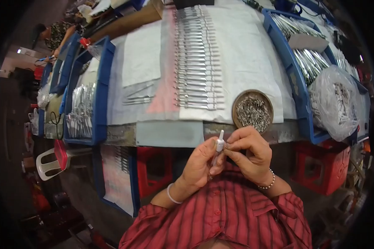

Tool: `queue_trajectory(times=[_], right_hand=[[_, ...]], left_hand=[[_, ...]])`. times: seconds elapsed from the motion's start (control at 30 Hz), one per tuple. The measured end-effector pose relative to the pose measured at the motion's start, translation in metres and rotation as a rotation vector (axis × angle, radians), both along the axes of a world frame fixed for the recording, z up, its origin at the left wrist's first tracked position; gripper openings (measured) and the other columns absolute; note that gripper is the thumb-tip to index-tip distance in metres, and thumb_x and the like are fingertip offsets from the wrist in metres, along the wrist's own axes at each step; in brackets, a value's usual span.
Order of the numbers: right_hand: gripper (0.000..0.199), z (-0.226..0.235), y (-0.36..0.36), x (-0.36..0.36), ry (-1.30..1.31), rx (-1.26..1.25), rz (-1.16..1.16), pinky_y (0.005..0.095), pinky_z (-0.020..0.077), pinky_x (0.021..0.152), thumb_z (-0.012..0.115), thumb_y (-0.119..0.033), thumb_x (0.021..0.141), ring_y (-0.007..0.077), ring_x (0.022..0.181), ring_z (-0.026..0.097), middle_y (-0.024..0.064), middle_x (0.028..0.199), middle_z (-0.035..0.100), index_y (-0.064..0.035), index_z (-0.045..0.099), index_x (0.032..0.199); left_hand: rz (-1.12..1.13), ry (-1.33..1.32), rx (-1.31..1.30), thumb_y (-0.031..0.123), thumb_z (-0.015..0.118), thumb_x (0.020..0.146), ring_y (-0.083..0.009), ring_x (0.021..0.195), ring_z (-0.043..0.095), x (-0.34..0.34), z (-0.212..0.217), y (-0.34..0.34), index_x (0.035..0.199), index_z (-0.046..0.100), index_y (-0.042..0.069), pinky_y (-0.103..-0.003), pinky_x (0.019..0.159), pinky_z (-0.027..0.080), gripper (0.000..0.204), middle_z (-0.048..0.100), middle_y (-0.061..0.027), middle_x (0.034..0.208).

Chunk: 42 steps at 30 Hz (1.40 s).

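My left hand [199,164] holds a slim white and silver tool [219,143] upright, close to my chest. My right hand [249,151] pinches the tool's upper part from the right, and its fingertips seem to hold a tiny metal piece against it. Just beyond my hands, a round brown dish [252,110] full of small metal parts sits at the table's near edge. A long row of finished silver tools [197,58] lies side by side on white cloth [245,54] across the table's middle.
Blue trays of metal tools stand at the left [97,95] and right [293,79]. A clear bag of parts [334,101] sits at the right. Red crates [153,168] are under the table. Another person [56,35] works at the far left.
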State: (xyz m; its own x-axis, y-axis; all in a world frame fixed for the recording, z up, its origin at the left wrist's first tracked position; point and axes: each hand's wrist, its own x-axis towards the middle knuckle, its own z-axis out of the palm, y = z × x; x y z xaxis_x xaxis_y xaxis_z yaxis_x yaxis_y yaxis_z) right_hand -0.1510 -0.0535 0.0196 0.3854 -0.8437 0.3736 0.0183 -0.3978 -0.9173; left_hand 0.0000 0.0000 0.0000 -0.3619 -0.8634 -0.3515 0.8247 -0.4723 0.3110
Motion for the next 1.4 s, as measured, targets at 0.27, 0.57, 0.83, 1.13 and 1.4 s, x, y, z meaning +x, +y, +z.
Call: queue_trajectory(times=[0.27, 0.57, 0.83, 1.13, 1.4], right_hand=[[0.016, -0.005, 0.006, 0.005, -0.016, 0.046, -0.011, 0.0232, 0.0447, 0.064, 0.069, 0.006, 0.069, 0.0144, 0.074, 0.055, 0.0098, 0.086, 0.054, -0.0004, 0.059, 0.08], [0.014, -0.001, 0.005, 0.007, 0.094, -0.004, -0.037, 0.024, 0.044, 0.063, 0.069, 0.001, 0.07, 0.0155, 0.073, 0.054, 0.009, 0.083, 0.054, -0.0019, 0.057, 0.078], [0.018, -0.008, 0.003, 0.001, -0.032, 0.328, 0.182, 0.0257, 0.0448, 0.069, 0.066, -0.001, 0.075, 0.0139, 0.08, 0.053, 0.0092, 0.095, 0.052, -0.0028, 0.053, 0.086], [0.027, -0.007, -0.003, 0.002, -0.146, 0.471, 0.399, 0.0279, 0.0414, 0.082, 0.067, -0.014, 0.078, 0.0156, 0.093, 0.052, 0.0108, 0.102, 0.053, -0.0003, 0.054, 0.097], [0.024, -0.012, -0.005, -0.003, -0.106, 0.437, 0.52, 0.0281, 0.0444, 0.075, 0.065, -0.015, 0.079, 0.0155, 0.085, 0.054, 0.0106, 0.098, 0.054, -0.0003, 0.055, 0.095]], left_hand=[[0.01, 0.03, -0.022, 0.027, 0.044, 0.094, -0.0068, 0.044, 0.039, -0.002, -0.007, 0.002, 0.096, 0.047, 0.007, -0.017, 0.04, 0.031, 0.021, 0.051, -0.0034, 0.067], [0.043, -0.05, -0.098, 0.023, 0.047, 0.092, -0.0054, 0.05, 0.042, -0.001, -0.01, 0.004, 0.095, 0.049, 0.005, -0.016, 0.041, 0.033, 0.018, 0.052, -0.0029, 0.069], [0.025, -0.101, -0.209, 0.023, 0.053, 0.09, -0.0055, 0.053, 0.046, 0.002, -0.019, 0.007, 0.097, 0.049, 0.004, -0.015, 0.042, 0.034, 0.021, 0.054, -0.0032, 0.072], [-0.014, -0.078, -0.128, 0.032, 0.058, 0.085, -0.0068, 0.046, 0.042, -0.004, -0.013, 0.011, 0.092, 0.051, 0.0, -0.017, 0.037, 0.032, 0.034, 0.052, -0.0061, 0.071], [-0.074, -0.05, -0.156, 0.025, 0.056, 0.087, -0.0057, 0.047, 0.043, -0.002, -0.021, 0.023, 0.108, 0.049, 0.003, -0.016, 0.039, 0.032, 0.031, 0.056, -0.0045, 0.074]])
